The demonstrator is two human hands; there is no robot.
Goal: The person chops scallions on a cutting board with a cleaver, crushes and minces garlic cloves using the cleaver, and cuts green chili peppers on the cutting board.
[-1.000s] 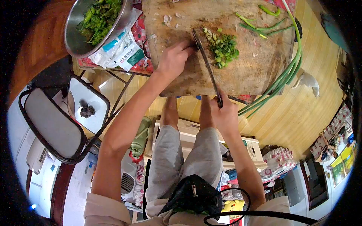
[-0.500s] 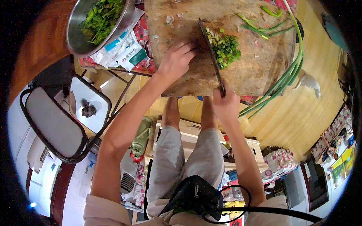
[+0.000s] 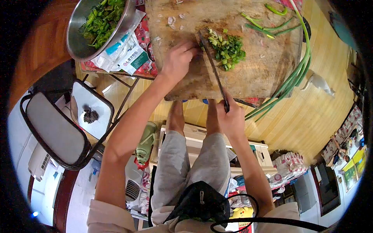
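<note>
Your right hand (image 3: 232, 119) clutches a knife (image 3: 212, 64) beside chopped scallions (image 3: 230, 53). Your left hand (image 3: 176, 64) curls nearby; its grasp is unclear.

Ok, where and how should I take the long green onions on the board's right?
Probably around the middle of the long green onions, coming from the right: there the stalks lie bunched, curving round the near right corner of the cutting board. That side is also away from the kitchen knife in the right hand.
</note>
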